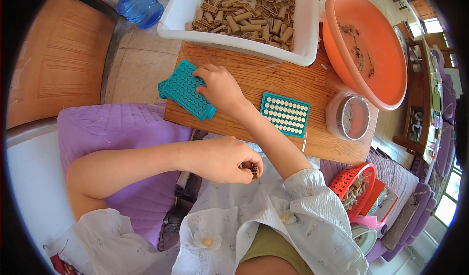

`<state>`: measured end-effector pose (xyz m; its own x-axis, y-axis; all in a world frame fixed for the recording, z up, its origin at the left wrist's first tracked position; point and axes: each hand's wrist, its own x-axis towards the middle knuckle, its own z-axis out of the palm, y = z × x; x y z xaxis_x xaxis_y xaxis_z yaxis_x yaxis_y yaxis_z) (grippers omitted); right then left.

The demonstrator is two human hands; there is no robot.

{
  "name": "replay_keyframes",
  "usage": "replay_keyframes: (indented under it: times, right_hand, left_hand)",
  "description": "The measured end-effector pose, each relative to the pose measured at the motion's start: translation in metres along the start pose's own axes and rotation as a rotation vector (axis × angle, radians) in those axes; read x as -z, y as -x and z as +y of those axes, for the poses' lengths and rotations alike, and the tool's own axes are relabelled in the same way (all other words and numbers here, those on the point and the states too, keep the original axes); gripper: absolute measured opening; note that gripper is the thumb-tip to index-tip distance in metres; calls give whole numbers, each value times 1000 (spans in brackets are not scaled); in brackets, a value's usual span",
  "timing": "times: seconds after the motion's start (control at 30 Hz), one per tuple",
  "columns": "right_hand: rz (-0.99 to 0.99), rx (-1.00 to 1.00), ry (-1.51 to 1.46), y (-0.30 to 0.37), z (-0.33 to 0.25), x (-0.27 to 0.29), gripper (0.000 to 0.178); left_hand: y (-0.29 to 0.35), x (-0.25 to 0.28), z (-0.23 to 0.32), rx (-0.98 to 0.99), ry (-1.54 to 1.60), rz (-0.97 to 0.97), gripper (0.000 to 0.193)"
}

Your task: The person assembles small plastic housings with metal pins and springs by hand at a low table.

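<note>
My left hand (224,160) is closed in front of my lap. Between its thumb and fingers sits a small tan part (255,173) with something dark in it; most of it is hidden by the fingers. My right hand (220,88) reaches over a teal tray (183,87) full of small round pockets, at the table's left end. Its fingertips are apart, over the tray's right side, and nothing shows between them. To the right lies a second teal tray (285,133), whose pockets hold rows of small white discs (285,114).
A white bin (171,23) heaped with tan plastic parts (244,23) stands on the wooden table (322,143). Right of it are an orange basin (337,45) and a clear round tub (337,123). A red basket (342,177) of parts sits lower right. Blue water bottles (139,6) stand far left.
</note>
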<state>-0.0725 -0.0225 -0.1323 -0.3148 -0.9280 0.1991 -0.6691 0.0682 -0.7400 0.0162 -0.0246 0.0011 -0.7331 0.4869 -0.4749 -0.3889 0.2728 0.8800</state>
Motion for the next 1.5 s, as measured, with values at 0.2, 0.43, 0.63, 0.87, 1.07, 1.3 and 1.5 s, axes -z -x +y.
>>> replay_keyframes:
  times: [0.2, 0.43, 0.63, 0.87, 1.07, 1.3, 1.5]
  right_hand:
    - [-75, 34, 15, -2, 8, -2, 27]
    - [-13, 79, 82, 4, 4, 5, 29]
    - [71, 52, -51, 45, 0, 62, 29]
    - [289, -450, 153, 139, 55, 150, 22]
    - [303, -395, 144, 155, 74, 145, 25]
    - [314, -356, 191, 163, 81, 135, 21]
    - [307, -318, 261, 166, 82, 135, 15]
  left_hand:
    - [-1, 0, -1, 8, -2, 3, 21]
    - [-2, -1, 0, 12, -10, 22, 22]
    - [-2, -2, -4, 12, 247, 188, 22]
    - [-6, -4, 0, -20, 520, 291, 24]
    - [-9, -7, -4, -27, 634, 428, 24]
    - [-11, -5, -4, -42, 626, 548, 25]
    - [-9, -4, -5, -29, 620, 487, 28]
